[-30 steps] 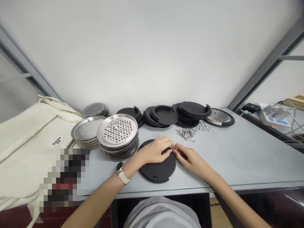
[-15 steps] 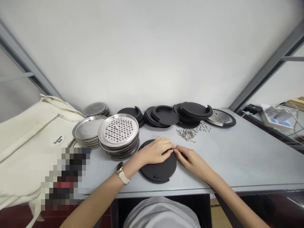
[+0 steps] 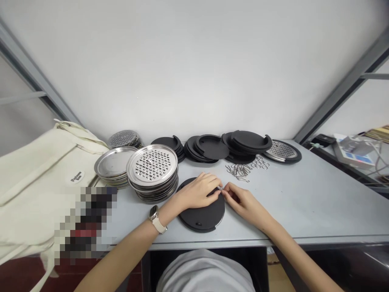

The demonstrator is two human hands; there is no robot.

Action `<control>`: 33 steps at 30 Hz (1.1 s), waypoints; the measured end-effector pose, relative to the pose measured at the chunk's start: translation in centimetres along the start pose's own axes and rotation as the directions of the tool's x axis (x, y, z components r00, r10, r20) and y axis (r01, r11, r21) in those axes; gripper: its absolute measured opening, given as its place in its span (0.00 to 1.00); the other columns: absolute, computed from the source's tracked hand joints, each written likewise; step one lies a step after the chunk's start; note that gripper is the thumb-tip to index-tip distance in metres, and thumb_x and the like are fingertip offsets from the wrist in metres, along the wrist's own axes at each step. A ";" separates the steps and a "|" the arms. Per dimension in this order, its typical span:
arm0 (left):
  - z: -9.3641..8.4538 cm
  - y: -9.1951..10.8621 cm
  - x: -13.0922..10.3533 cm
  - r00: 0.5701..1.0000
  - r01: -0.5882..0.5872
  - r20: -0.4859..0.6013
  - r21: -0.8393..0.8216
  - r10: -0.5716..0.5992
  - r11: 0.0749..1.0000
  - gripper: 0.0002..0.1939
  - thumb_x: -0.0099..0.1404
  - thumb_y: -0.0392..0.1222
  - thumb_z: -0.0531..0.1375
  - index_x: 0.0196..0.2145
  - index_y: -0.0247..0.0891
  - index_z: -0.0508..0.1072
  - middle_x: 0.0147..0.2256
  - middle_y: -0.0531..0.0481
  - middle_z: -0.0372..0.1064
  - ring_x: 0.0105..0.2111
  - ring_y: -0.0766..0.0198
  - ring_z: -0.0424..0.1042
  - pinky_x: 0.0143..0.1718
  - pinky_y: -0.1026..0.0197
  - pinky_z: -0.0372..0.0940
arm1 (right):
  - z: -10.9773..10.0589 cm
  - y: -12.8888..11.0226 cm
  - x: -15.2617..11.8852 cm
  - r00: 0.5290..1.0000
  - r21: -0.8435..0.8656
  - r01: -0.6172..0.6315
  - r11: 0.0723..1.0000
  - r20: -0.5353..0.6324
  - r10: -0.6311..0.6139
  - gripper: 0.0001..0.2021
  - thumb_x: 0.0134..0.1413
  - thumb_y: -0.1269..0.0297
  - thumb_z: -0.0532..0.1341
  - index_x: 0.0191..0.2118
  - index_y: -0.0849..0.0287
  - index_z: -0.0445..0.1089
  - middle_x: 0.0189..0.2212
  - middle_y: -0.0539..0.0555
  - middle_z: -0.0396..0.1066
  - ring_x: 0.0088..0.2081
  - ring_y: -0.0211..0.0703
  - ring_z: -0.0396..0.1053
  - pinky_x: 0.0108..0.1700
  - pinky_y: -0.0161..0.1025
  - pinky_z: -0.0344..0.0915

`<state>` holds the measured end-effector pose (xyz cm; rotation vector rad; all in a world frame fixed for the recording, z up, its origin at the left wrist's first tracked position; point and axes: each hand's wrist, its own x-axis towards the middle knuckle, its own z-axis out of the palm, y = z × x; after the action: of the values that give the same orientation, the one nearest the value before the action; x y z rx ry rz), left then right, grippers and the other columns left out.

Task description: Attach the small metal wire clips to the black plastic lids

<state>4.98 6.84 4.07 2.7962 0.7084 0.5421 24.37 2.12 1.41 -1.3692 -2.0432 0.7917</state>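
Note:
A black round plastic holder [image 3: 202, 217] lies flat at the table's front, a strip of shiny metal showing along its right edge. My left hand [image 3: 201, 191] rests across it, with fingers and thumb closed about its upper right edge. From the right, my right hand [image 3: 238, 198] pinches a small silvery metal clip [image 3: 221, 188] at that edge; the fingertips of both hands nearly meet there and hide most of the clip. Behind the hands is a loose pile of metal clips [image 3: 238, 171], with metal rings [image 3: 261, 163] beside it.
Stacked metal grater discs [image 3: 152, 164] and plain-topped metal discs [image 3: 115, 162] stand at left. Black holders [image 3: 251, 142] are piled along the wall. A grater in a black holder [image 3: 282, 151] lies back right. A cream bag [image 3: 39, 178] covers the left side.
The small silvery clip between my fingertips now shows a little more and sits at a different tilt. My right fingers have shifted slightly; my left hand stays on the black holder.

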 end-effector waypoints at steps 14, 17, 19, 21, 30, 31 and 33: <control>-0.2 0.0 0.1 1.000 0.014 -0.004 0.018 -0.014 1.000 0.04 0.67 0.38 0.51 0.34 0.38 0.62 0.33 0.50 0.64 0.37 0.61 0.64 0.44 0.59 0.56 | -0.2 -0.6 -0.1 0.999 -0.039 0.053 0.998 -0.002 -0.053 0.09 0.64 0.61 0.47 0.31 0.55 0.55 0.22 0.45 0.58 0.23 0.37 0.57 0.29 0.33 0.56; -0.2 0.0 0.1 1.000 0.013 -0.001 0.015 -0.013 1.000 0.04 0.67 0.37 0.50 0.33 0.38 0.62 0.32 0.50 0.64 0.36 0.61 0.64 0.44 0.59 0.57 | -0.2 -0.6 -0.1 0.999 -0.033 0.049 0.998 0.005 -0.049 0.09 0.64 0.61 0.47 0.31 0.55 0.55 0.22 0.46 0.59 0.23 0.38 0.57 0.29 0.34 0.56; -0.2 0.0 0.1 1.000 0.013 0.004 0.007 -0.013 1.000 0.04 0.67 0.37 0.50 0.33 0.38 0.62 0.33 0.50 0.64 0.37 0.61 0.64 0.45 0.59 0.57 | -0.3 -0.5 -0.1 0.999 -0.023 0.044 0.999 0.010 -0.043 0.10 0.64 0.60 0.47 0.31 0.55 0.55 0.22 0.46 0.60 0.23 0.38 0.58 0.28 0.34 0.56; -0.1 0.0 0.1 1.000 0.013 0.005 0.000 -0.013 1.000 0.04 0.67 0.37 0.50 0.34 0.38 0.62 0.33 0.50 0.64 0.37 0.61 0.64 0.45 0.59 0.57 | -0.2 -0.5 -0.1 0.999 -0.012 0.035 0.999 0.013 -0.034 0.10 0.64 0.60 0.48 0.31 0.55 0.56 0.21 0.45 0.59 0.23 0.38 0.58 0.28 0.34 0.56; 0.0 -0.1 0.0 1.000 0.018 0.015 -0.021 -0.018 1.000 0.04 0.68 0.38 0.50 0.36 0.37 0.63 0.36 0.49 0.66 0.40 0.60 0.65 0.47 0.58 0.56 | 0.0 -0.5 -0.1 1.000 -0.007 0.021 1.000 -0.008 -0.021 0.10 0.64 0.60 0.48 0.31 0.55 0.56 0.21 0.45 0.60 0.22 0.37 0.59 0.27 0.33 0.55; 0.0 -0.1 0.0 1.000 0.014 0.015 -0.018 -0.014 1.000 0.04 0.68 0.38 0.50 0.36 0.37 0.63 0.35 0.49 0.65 0.40 0.60 0.64 0.47 0.58 0.56 | 0.0 -0.5 -0.1 1.000 -0.008 0.024 1.000 -0.009 -0.024 0.10 0.64 0.60 0.48 0.30 0.55 0.56 0.21 0.45 0.60 0.22 0.37 0.59 0.27 0.33 0.55; 0.0 -0.1 0.0 1.000 0.005 0.014 -0.002 -0.005 1.000 0.05 0.68 0.38 0.50 0.35 0.37 0.64 0.35 0.49 0.65 0.40 0.61 0.64 0.47 0.58 0.56 | 0.0 -0.5 -0.1 1.000 -0.011 0.026 1.000 -0.008 -0.026 0.11 0.64 0.60 0.48 0.30 0.55 0.56 0.20 0.45 0.60 0.22 0.37 0.58 0.27 0.33 0.55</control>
<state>4.95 6.97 4.05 2.7926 0.7107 0.5220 24.04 1.89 1.77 -1.3467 -2.0582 0.7635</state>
